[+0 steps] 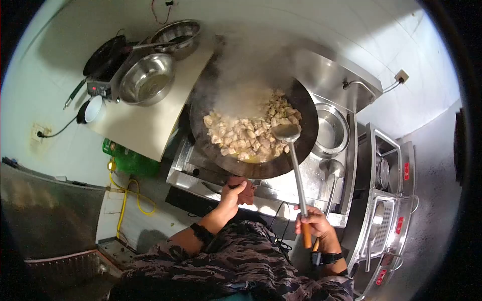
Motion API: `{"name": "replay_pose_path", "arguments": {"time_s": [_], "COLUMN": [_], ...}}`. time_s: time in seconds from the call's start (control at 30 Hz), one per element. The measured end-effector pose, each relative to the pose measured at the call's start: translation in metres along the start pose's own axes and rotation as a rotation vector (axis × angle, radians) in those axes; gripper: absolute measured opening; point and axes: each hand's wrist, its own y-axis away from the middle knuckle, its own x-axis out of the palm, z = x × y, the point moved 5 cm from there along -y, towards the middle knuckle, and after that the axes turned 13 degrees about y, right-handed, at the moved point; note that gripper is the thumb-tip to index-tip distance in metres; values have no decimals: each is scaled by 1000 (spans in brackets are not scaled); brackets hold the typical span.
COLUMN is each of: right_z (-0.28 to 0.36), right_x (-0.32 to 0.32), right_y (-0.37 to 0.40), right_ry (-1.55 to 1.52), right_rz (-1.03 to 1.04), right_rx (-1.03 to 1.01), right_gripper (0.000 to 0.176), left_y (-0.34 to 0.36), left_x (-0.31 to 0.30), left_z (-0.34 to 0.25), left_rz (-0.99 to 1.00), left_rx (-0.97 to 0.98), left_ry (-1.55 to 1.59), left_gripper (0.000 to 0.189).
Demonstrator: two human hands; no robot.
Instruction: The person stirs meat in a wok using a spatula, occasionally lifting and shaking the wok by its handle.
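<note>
Steam fills the air over the wok (228,159) at twelve o'clock; the ladle (297,173) bars its five o'clock rim; there's a gap across the rim at seven o'clock!

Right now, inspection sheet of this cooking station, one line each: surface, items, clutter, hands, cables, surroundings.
Surface: steel stove top shiny; wet or dry, cannot tell.
Items: wok holds chopped meat, steaming; ladle bowl at the meat's right edge.
Clutter: second ladle and steel basin right of wok; steel bowl on left counter.
Hands: left hand grips brown cloth by wok's near rim; right hand grips ladle handle.
Cables: black cord at left wall outlet; yellow hose or cable looped low left.
Surroundings: steam veils wok's far side; rack at right.
</note>
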Motion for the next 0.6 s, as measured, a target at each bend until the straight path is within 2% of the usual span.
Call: {"name": "replay_pose_path", "arguments": {"time_s": [0.1,0.17,0.23,0.27,0.3,0.33,0.37,0.43,0.47,0.5,0.53,0.57,0.6], "right_z": [41,81,117,134,153,166,178,190,197,202,208,212,216], "right_x": [16,43,63,77,94,114,138,158,175,185,193,199,200], "right_y": [26,46,60,66,68,63,55,38,25,18,11,3,-4], "right_ry": [255,526,901,1091,1281,1452,1524,1643,1716,1609,1601,1591,1600], "right_rz": [-165,-361,-433,-458,-480,-403,-424,-383,-379,-377,-381,-384,-391], "right_rx": [65,122,106,174,245,429,436,480,565,603,626,650,657], "right_gripper": [43,39,34,32,30,34,27,36,36,34,34,33,33], "left_y": [-9,-4,-10,1,1,2,2,2,7,12,6,1,1], "left_x": [-9,0,-13,1,1,5,5,5,9,13,9,6,6], "left_z": [6,3,9,-3,-6,-9,-7,-6,-14,-23,-16,-13,-12], "left_rz": [66,57,-59,26,28,79,128,110,96,84,160,162,140], "left_rx": [-63,-49,-71,-111,-117,-76,-32,-12,-37,-60,-135,-66,-77], "left_ry": [13,51,-61,-42,-17,-8,0,76,10,-58,-14,23,37], "left_gripper": [26,25,17,16,16,15,15,14,13,12,11,16,19]}}
